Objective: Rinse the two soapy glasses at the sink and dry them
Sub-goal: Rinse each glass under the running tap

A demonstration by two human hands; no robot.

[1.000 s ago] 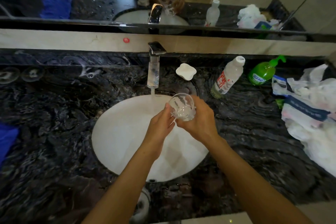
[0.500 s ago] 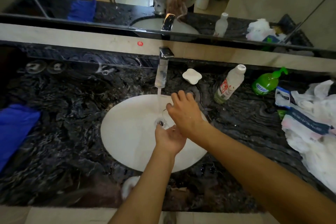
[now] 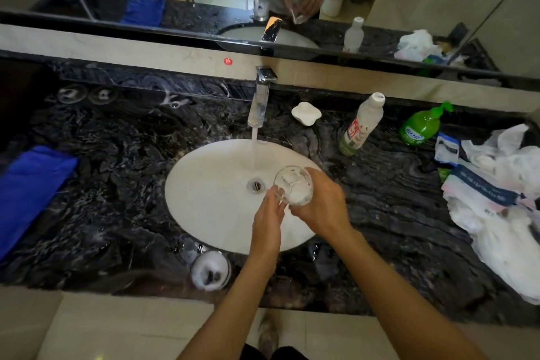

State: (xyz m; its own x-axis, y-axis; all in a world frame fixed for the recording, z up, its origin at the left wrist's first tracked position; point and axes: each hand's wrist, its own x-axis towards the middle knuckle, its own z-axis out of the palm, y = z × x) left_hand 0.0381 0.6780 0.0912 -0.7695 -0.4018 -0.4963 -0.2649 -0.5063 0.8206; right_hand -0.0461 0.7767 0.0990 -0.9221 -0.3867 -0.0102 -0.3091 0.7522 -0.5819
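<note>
Over the white oval basin's [image 3: 204,198] right side: clear glass tumbler [image 3: 293,185], clasped round its wall by right hand [image 3: 321,207], left hand [image 3: 267,219] fingertips touching. Wet, slick, light, breakable. Best wrapped round the body.

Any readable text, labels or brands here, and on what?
Nothing reads clearly enough to quote.
Red round sticker on the beige wall strip: white mark, too small.
White bottle: red label print, blurred.
Green pump bottle: blue-and-white label, blurred.
Plastic bag: pale print on a blue band, blurred.
</note>
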